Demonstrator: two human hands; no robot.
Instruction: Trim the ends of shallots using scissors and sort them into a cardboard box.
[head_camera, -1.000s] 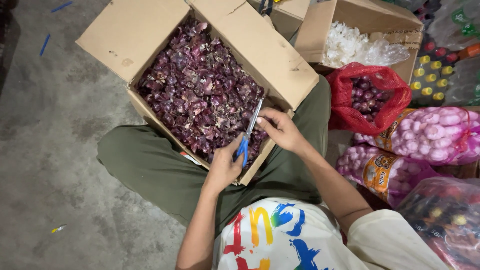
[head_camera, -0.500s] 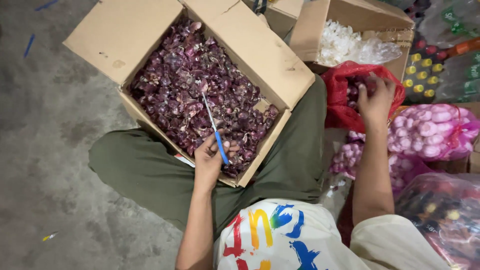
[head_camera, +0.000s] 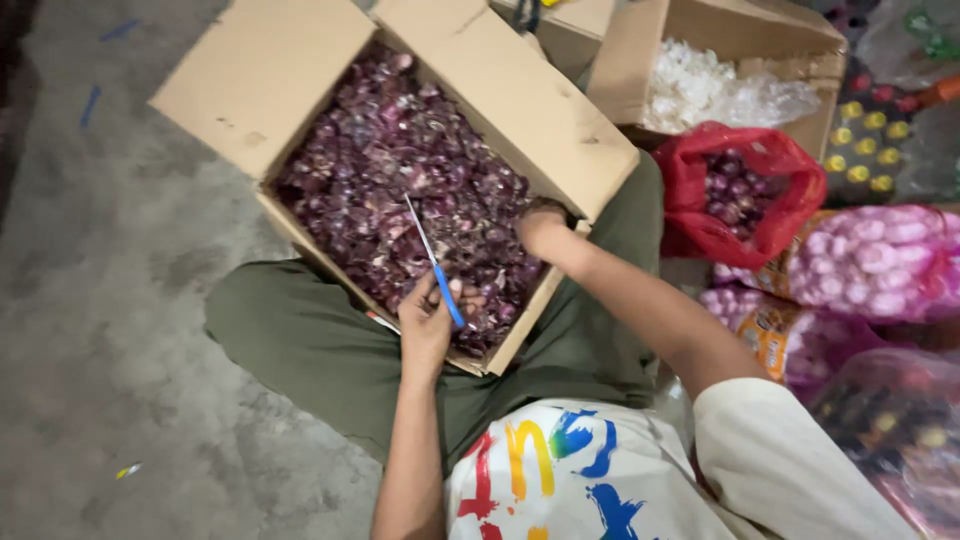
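In the cardboard box (head_camera: 300, 80) on the lap | left hand (head_camera: 428, 325) grips blue-handled scissors (head_camera: 434, 263) | right hand (head_camera: 543, 226) reaches into purple onion skins (head_camera: 400, 180), grip hidden | trimming step.

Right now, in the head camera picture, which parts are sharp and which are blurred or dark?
Head view: the cardboard box and the purple peels inside are fairly sharp and evenly lit; the left hand with the blue-handled tool is clear; the right hand is slightly soft; the bags at the right edge are blurred; the top left corner of the floor is dark.
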